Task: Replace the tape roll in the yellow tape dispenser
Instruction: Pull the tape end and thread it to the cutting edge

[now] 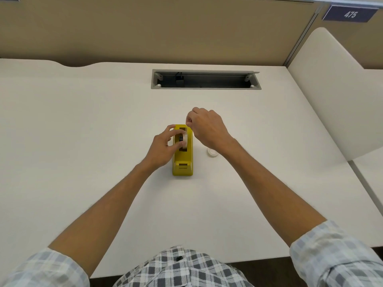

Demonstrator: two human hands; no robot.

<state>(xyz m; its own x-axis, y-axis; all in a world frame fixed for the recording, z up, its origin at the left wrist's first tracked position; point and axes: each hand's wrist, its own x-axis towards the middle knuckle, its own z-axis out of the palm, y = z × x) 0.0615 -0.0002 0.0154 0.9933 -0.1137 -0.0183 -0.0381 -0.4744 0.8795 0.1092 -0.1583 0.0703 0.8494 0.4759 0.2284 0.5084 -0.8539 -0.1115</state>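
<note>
We see the yellow tape dispenser [182,154] standing on the white desk [83,125], cutter end toward us at 6 o'clock. A tape roll [184,139] sits in its well, and the left hand [163,148] takes it in a grip of thumb and curled fingers. The right hand [207,127], at 1 o'clock from the dispenser, has its fingertips pinched together; what they hold, we cannot tell. A small white ring [212,152] lies at 3 o'clock.
</note>
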